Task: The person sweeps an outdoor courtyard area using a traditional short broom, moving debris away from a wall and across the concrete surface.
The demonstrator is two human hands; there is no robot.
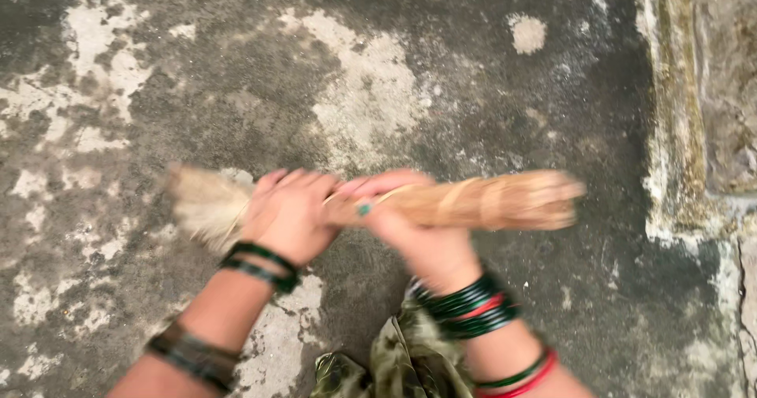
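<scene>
A straw broom (489,201) lies level in front of me, its bound handle end pointing right and its pale bristles (206,202) sticking out to the left. My left hand (288,217) is wrapped around it close to the bristles. Beside it, my right hand (410,225) grips the bound handle; a green ring shows on one finger. Green bangles sit on both wrists, with red ones on the right. The picture is blurred by motion.
Below is a dark, worn concrete floor (394,91) with pale patches. A raised, weathered stone ledge (694,130) runs along the right side. A fold of green patterned cloth (386,362) hangs at the bottom middle.
</scene>
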